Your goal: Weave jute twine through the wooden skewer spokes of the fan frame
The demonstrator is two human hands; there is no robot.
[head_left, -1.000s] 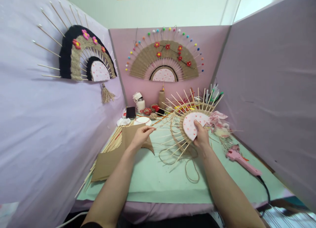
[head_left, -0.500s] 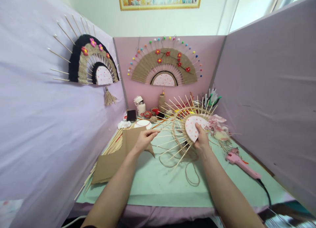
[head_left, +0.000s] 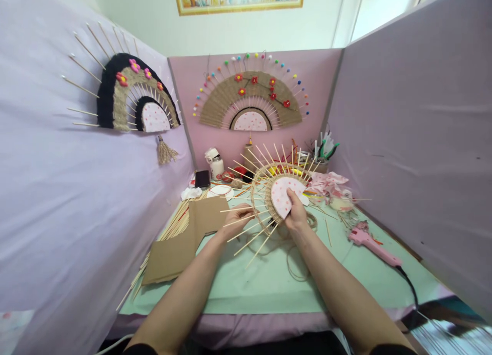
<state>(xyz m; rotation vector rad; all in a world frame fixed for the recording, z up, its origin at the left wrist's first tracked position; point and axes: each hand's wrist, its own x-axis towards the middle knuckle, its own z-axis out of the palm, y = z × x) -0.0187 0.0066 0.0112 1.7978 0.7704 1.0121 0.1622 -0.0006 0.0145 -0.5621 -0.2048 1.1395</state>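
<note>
My right hand [head_left: 298, 211] grips a half-made fan by its pink-dotted half-round centre [head_left: 282, 193], thumb on the front. Thin wooden sticks [head_left: 246, 235] spread out from the centre like rays. Jute twine is woven close around the centre, and a looser ring of jute twine [head_left: 253, 193] runs through the sticks farther out. My left hand [head_left: 239, 219] is at the fan's left side, behind several sticks, with its fingers pinched on the twine near the outer ring. The sticks partly hide those fingertips. Loose twine hangs in loops below the fan.
Cardboard pieces [head_left: 171, 257] lie over a bundle of sticks at left. A pink glue gun [head_left: 374, 247] with a black cord rests at right. Behind stand a white bottle [head_left: 215, 163], a phone [head_left: 202, 179] and yarn. Two finished fans [head_left: 249, 99] hang on the partitions.
The fan has come left and slightly tilted with my right hand. My left hand has moved right, from the stick tips to behind the sticks by the outer ring.
</note>
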